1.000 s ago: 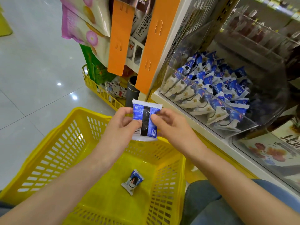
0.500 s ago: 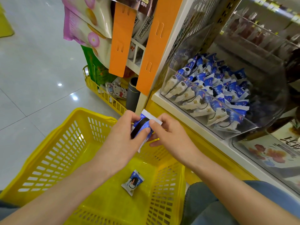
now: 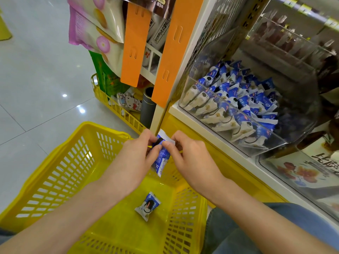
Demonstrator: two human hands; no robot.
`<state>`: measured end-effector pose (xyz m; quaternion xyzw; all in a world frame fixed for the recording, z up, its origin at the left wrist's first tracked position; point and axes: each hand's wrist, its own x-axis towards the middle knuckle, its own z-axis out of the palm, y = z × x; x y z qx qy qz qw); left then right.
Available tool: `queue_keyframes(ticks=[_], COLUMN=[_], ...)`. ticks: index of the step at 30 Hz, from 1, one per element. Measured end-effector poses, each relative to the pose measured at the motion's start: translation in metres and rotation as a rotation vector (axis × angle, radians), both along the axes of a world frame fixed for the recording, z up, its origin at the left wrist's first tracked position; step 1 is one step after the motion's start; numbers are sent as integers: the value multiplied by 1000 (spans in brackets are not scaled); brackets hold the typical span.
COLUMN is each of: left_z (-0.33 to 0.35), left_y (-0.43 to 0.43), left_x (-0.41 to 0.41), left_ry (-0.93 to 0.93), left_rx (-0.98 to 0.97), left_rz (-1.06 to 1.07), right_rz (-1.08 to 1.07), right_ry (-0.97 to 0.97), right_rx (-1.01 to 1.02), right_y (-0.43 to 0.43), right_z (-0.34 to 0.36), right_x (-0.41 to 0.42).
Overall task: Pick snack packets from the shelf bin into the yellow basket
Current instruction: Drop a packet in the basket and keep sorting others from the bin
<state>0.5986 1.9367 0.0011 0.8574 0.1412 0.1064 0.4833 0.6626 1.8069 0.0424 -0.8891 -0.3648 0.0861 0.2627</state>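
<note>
The near rim of the yellow basket (image 3: pixel 60 149) is cut off by the bottom edge, and my forearms cover part of its floor. One snack packet (image 3: pixel 147 206) lies flat on that floor. Above the basket's far wall, both my hands pinch a second blue-and-white packet (image 3: pixel 161 160). The left hand (image 3: pixel 134 162) grips it with thumb and curled fingers, the right hand (image 3: pixel 190 162) nips its white top edge, and my fingers hide much of the wrapper. Beyond, the clear shelf bin (image 3: pixel 293 125) holds a heap of matching packets (image 3: pixel 238 99), and its far side blurs with glare.
</note>
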Motion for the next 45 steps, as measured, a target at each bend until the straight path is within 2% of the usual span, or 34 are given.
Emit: queue_keyframes(ticks=[5,7,12,15,22,29,34,39,41,43,45], left_z=[6,8,13,15,14,11,1,0,1,6,16], left_y=[4,5,5,6,8,12,-1,4,4,4,3], left_x=[3,4,2,3,1,7,8,7,8,12,18], left_ry=[-11,-13,-89,-118,-153,-130,-15,-37,-31,10,129], left_rx=[131,220,245,207,154,-107,-29,-54,-161,-456,-792], left_rz=[-1,14,80,110,104,171,65,23,33,81,125], right_rz=[27,-11,-146,-137,-84,-95,-177,-158,-159,-174,-173], right_ry=[-49,11,561,696,675,552,514,543,585,623,583], right_rx=[-23,18,194,280,283,237,209,210,257,321,302], right_y=[1,2,8,10,10,14,12,11,12,13,14], right_z=[0,-1,-3,-1,-1,-4,-8,-7,-7,-4,-2], right_x=[1,-1,-8,-7,-2,2,5,8,8,7,8])
